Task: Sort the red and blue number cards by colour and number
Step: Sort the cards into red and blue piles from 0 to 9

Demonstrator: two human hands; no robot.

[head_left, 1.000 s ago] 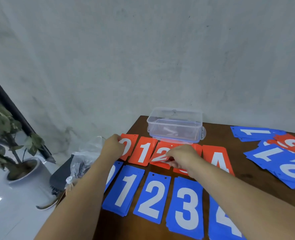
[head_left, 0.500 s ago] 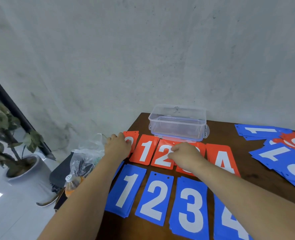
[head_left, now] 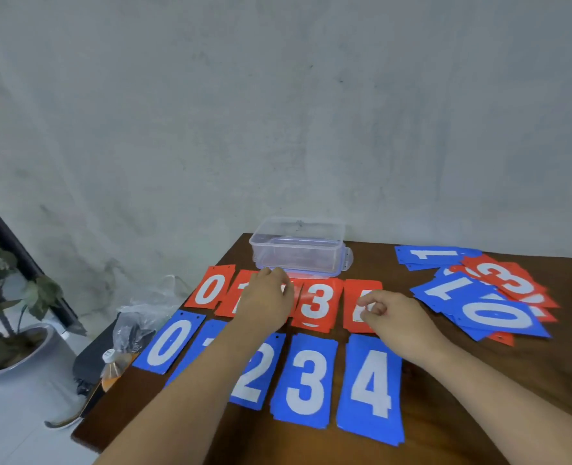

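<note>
Two rows of number cards lie on the brown table [head_left: 479, 380]. The far row is red: red 0 [head_left: 210, 290], red 3 [head_left: 316, 305] and red 4 [head_left: 353, 307]. My left hand [head_left: 267, 302] rests flat over the red 1 and red 2, hiding most of them. The near row is blue: blue 0 [head_left: 170, 342], blue 2 [head_left: 257, 374], blue 3 [head_left: 306, 380] and blue 4 [head_left: 372, 387]; my left forearm covers the blue 1. My right hand [head_left: 397, 318] hovers over the red 4 with loosely curled fingers, holding nothing.
A loose pile of mixed red and blue cards [head_left: 486, 300] spreads over the right of the table. A clear plastic box [head_left: 298, 253] stands just behind the red row. Left of the table are a plastic bag, a bottle [head_left: 113, 367] and a potted plant [head_left: 13, 330].
My left hand slid right from the red 0 onto the red 1 and 2. My right hand moved right from the red 2 and 3 to above the red 4.
</note>
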